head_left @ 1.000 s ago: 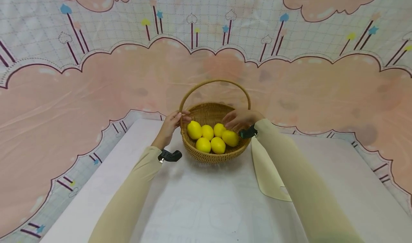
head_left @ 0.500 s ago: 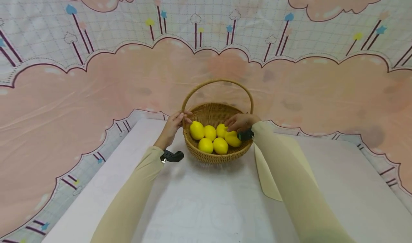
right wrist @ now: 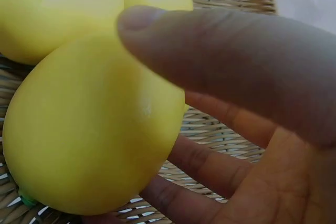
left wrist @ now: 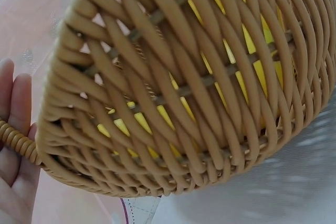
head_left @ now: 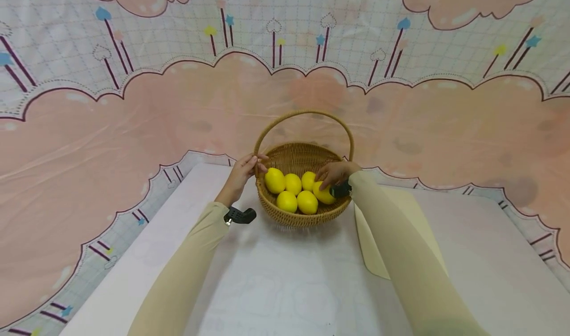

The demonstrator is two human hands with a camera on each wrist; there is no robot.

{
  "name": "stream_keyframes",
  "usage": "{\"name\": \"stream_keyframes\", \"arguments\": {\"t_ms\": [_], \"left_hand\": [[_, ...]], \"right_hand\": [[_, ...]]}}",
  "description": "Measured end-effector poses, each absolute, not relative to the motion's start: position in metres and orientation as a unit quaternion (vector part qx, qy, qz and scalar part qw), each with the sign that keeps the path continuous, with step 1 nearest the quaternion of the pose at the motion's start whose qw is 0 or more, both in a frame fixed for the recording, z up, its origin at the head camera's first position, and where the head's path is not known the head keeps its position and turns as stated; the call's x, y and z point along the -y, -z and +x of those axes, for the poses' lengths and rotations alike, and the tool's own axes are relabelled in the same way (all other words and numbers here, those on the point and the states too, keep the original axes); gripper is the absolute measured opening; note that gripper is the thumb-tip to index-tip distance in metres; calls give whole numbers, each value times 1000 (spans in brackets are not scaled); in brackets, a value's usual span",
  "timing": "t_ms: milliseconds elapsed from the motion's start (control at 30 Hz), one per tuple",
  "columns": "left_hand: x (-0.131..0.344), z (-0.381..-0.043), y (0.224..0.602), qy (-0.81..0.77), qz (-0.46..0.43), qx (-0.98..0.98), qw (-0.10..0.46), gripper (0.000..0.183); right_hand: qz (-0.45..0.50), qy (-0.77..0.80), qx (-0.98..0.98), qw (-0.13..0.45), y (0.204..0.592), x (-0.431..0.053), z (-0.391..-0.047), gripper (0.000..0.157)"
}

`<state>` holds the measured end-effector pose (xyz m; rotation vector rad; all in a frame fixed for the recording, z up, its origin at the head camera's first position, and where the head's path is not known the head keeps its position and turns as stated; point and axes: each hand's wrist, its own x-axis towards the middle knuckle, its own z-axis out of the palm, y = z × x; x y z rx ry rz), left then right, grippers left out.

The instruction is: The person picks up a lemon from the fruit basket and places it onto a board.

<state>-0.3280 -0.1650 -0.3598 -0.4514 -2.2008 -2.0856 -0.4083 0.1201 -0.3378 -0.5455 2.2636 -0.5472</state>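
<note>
A brown wicker basket (head_left: 297, 220) with a tall arched handle (head_left: 304, 112) stands on the table, with several yellow lemons (head_left: 274, 180) inside. My left hand (head_left: 238, 177) holds the left base of the handle between thumb and fingers. In the left wrist view, the fingers (left wrist: 20, 103) lie behind the wrapped handle (left wrist: 18, 142), beside the woven wall (left wrist: 173, 72). Inside the basket at the right, my right hand (head_left: 335, 171) grips the rightmost lemon (head_left: 322, 194). Up close, the thumb (right wrist: 210, 51) lies over this lemon (right wrist: 94, 129) and the fingers curl around its side.
A flat cream sheet (head_left: 371, 249) lies on the white table (head_left: 276, 286) right of the basket, partly under the right forearm. Behind stands a pink and white patterned curtain (head_left: 187, 108). Both wrists wear black bands (head_left: 240, 216).
My right hand has lowered from above the lemons onto the rightmost one, its fingers closing around it. The left hand stays at the handle. The head view has shifted slightly.
</note>
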Motion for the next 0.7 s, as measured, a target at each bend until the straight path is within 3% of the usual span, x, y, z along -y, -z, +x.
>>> {"name": "stream_keyframes", "arguments": {"t_ms": [700], "left_hand": [[164, -328, 361, 682, -152, 714, 38, 44]], "right_hand": [[-228, 247, -867, 367, 337, -124, -405, 52]]}}
